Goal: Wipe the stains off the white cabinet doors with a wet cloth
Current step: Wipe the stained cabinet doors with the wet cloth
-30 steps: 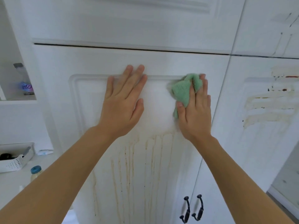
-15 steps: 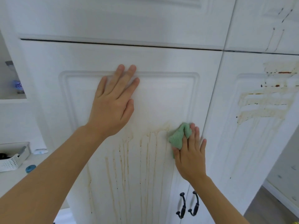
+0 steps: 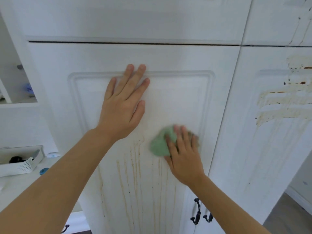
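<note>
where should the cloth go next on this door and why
Probably straight down. The right hand presses the green cloth at the top of the brown drip streaks, which run down the left door toward the handles; the panel above looks clean. The left hand rests flat on the door.

The left hand [image 3: 120, 105] lies flat, palm forward, its fingers [image 3: 135, 80] straight and a little spread — the bare forearm reaches up from the lower left. The right hand [image 3: 183, 154] is lower, blurred, fingers pressing forward, with its forearm coming from the lower right.
</note>
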Demonstrator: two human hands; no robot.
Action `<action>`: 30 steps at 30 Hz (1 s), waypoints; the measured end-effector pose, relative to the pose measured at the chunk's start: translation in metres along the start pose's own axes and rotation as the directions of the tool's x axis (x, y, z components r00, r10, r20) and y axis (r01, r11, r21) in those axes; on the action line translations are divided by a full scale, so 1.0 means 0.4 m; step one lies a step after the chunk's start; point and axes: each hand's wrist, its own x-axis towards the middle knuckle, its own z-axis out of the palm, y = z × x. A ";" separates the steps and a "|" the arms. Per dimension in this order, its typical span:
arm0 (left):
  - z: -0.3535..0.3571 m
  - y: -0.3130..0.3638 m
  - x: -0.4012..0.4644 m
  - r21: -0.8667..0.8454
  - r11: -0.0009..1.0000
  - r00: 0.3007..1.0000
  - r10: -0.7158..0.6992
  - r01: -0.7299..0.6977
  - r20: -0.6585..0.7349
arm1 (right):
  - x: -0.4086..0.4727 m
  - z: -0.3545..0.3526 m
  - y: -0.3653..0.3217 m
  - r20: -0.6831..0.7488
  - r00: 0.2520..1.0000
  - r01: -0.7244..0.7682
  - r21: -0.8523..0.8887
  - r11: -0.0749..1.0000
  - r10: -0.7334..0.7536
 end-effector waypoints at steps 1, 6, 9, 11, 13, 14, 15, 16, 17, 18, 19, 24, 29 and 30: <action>-0.004 0.000 -0.001 -0.027 1.000 1.000 -0.007 0.008 0.016 | -0.048 0.020 0.003 0.053 0.996 0.069 -0.029 0.997 -0.068; -0.045 -0.021 -0.013 -0.089 0.995 0.999 -0.047 0.046 -0.010 | 0.067 -0.066 0.069 0.012 0.994 0.107 -0.055 0.993 -0.107; -0.067 -0.049 -0.029 -0.061 0.993 0.992 -0.106 0.101 -0.073 | 0.297 -0.169 0.062 -0.177 0.966 -0.177 0.067 0.982 0.186; -0.079 -0.072 -0.041 -0.013 0.991 0.983 -0.133 0.132 -0.124 | 0.385 -0.194 0.023 -0.240 0.916 -0.286 0.173 0.943 0.322; -0.086 -0.094 -0.054 0.030 0.988 0.978 -0.146 0.152 -0.151 | 0.380 -0.161 -0.028 -0.278 0.914 -0.260 0.154 0.953 0.294; -0.087 -0.100 -0.060 0.039 0.988 0.978 -0.141 0.149 -0.154 | 0.345 -0.130 -0.053 -0.265 0.938 -0.199 0.117 0.973 0.224; -0.086 -0.105 -0.066 0.047 0.989 0.980 -0.129 0.138 -0.151 | 0.293 -0.095 -0.078 -0.231 0.964 -0.115 0.083 0.990 0.131; -0.084 -0.108 -0.072 0.052 0.991 0.982 -0.118 0.127 -0.145 | 0.232 -0.058 -0.098 -0.183 0.983 -0.019 0.048 0.999 0.027; -0.082 -0.109 -0.078 0.056 0.991 0.984 -0.112 0.120 -0.136 | 0.167 -0.020 -0.106 -0.127 0.988 0.092 0.002 0.996 -0.091; -0.081 -0.110 -0.085 0.057 0.991 0.986 -0.113 0.120 -0.124 | 0.105 0.014 -0.108 -0.059 0.975 0.209 -0.051 0.976 -0.212; -0.082 -0.110 -0.092 0.056 0.991 0.987 -0.116 0.123 -0.108 | 0.052 0.040 -0.100 0.009 0.948 0.318 -0.095 0.943 -0.318; -0.081 -0.116 -0.122 0.028 0.989 0.988 -0.146 0.147 -0.039 | 0.070 0.000 -0.034 0.058 0.880 0.476 -0.111 0.873 -0.472; -0.071 -0.110 -0.126 -0.001 0.984 0.982 -0.175 0.176 -0.074 | 0.361 -0.151 -0.045 -0.243 0.969 0.032 0.003 0.999 -0.031; -0.069 -0.109 -0.127 -0.007 0.983 0.980 -0.181 0.181 -0.078 | 0.389 -0.157 -0.064 -0.269 0.960 -0.062 0.060 0.996 0.076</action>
